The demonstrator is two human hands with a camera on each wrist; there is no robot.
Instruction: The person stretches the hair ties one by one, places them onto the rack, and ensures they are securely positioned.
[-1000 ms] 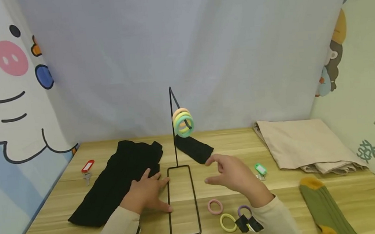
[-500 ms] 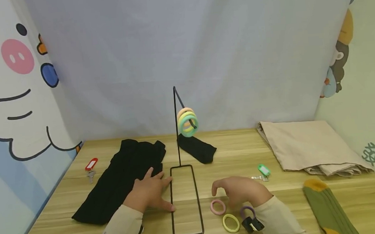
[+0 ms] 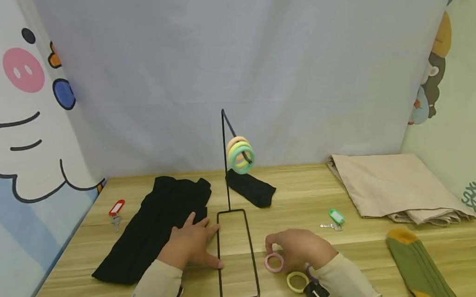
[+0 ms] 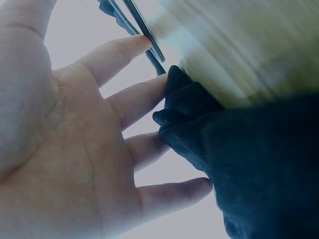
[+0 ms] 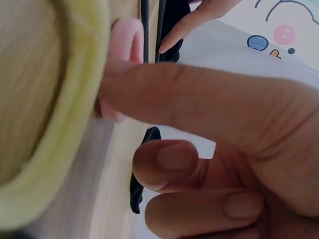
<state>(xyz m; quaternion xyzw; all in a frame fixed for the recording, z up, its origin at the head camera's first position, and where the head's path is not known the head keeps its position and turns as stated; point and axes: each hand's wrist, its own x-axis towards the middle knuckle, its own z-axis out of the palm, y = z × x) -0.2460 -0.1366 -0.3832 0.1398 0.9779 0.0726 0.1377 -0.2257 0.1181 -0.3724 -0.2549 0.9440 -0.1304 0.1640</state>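
Note:
My left hand [image 3: 192, 243] lies flat with fingers spread on the table, half on a black cloth [image 3: 160, 224] and against the left side of a black wire stand's base [image 3: 219, 262]. In the left wrist view the left hand [image 4: 149, 114] touches the black cloth [image 4: 259, 164] with its fingertips, next to the stand's wire [image 4: 144, 30]. My right hand [image 3: 292, 249] is curled over a pink hair ring [image 3: 273, 262] right of the base. The thumb [image 5: 199, 99] presses on the pink hair ring [image 5: 124, 45]. A yellow ring [image 3: 297, 281] lies just behind the wrist. Several rings [image 3: 241, 155] hang on the stand's hook.
A black sock [image 3: 250, 188] lies behind the stand. A red key tag [image 3: 116, 209] sits at the left and a green key tag [image 3: 335, 218] at the right. A folded beige cloth [image 3: 396, 185] fills the back right corner. A green sock [image 3: 415, 265] lies at the front right.
My right hand came down from above the table, back towards me, onto the pink hair ring. The left hand stayed flat by the stand's base.

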